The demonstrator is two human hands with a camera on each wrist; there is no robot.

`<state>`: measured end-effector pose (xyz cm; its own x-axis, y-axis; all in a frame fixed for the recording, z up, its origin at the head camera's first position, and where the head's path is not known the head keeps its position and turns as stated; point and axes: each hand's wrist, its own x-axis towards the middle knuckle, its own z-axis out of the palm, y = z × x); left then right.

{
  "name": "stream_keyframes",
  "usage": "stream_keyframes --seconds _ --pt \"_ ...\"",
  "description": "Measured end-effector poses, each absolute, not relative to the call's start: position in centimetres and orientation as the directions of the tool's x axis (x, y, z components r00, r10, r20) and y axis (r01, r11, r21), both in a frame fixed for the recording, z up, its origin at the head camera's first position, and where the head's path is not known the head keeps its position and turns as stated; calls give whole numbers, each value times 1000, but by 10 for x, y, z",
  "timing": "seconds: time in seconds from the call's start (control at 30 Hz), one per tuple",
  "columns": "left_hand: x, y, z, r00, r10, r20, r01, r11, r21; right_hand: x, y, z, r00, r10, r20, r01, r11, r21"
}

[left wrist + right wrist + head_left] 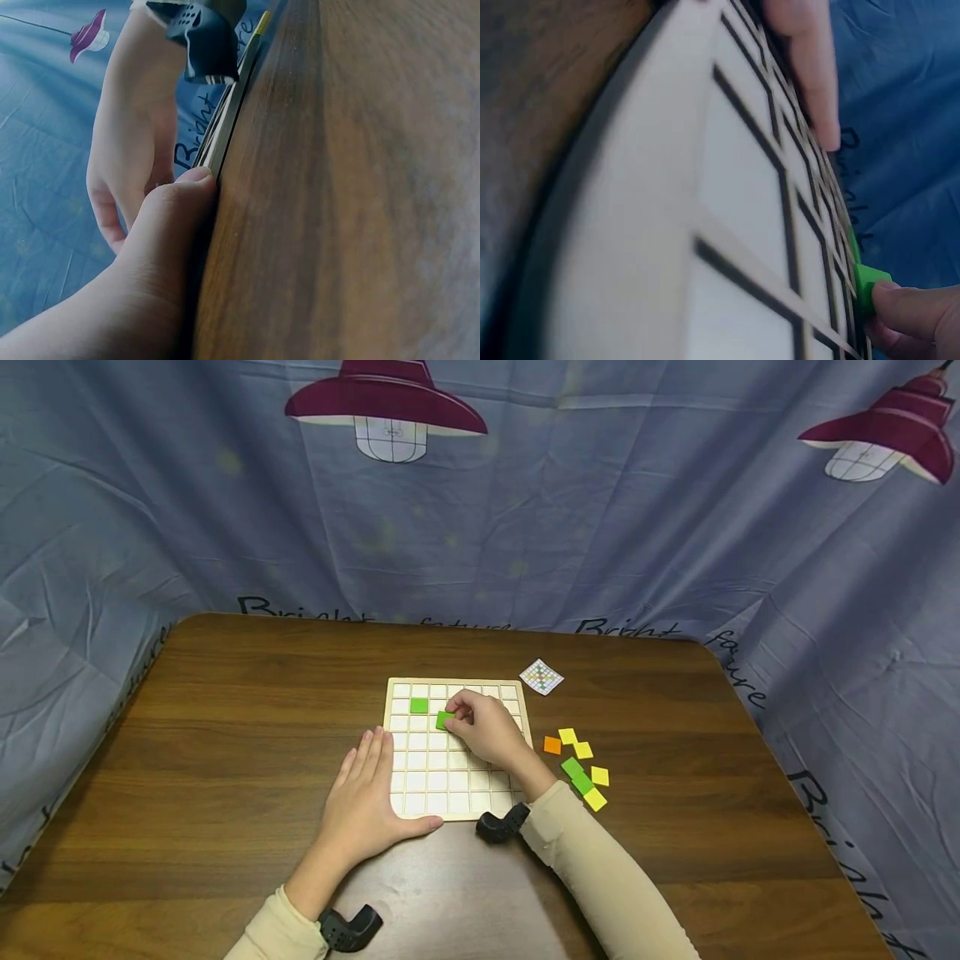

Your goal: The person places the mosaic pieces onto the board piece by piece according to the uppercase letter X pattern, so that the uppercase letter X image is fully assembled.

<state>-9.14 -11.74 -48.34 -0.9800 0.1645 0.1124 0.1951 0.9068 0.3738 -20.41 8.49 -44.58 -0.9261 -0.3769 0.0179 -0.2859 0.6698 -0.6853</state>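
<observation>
A square wooden grid board [427, 780] with white cells lies on the table. Between thumb and fingers my right hand [489, 731] pinches a green square tile [444, 720] over the upper-left part of the grid; in the right wrist view this green tile [870, 286] is tilted at the board's surface. One more green tile [419, 705] sits in a cell up and to the left of it. My left hand [365, 802] rests along the board's left edge, fingers straight, with its thumb [176, 202] touching the front edge.
Right of the board lie loose tiles: an orange tile [552, 745], green tiles [577, 776] and several yellow tiles [599, 776]. A small patterned card [541, 677] lies beyond the board's far right corner. A patterned curtain [525, 527] hangs behind the wooden table [247, 735].
</observation>
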Motion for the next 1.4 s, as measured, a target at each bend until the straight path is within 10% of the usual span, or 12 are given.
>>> stream_keyframes --seconds 0.87,1.4 --pt "-90 -115 -481 -982 155 105 184 901 394 -187 111 -433 -904 -419 79 -389 733 -558" --pt "-91 -116 -480 -985 157 75 174 902 395 -168 209 -433 -960 -279 20 -276 930 -245"
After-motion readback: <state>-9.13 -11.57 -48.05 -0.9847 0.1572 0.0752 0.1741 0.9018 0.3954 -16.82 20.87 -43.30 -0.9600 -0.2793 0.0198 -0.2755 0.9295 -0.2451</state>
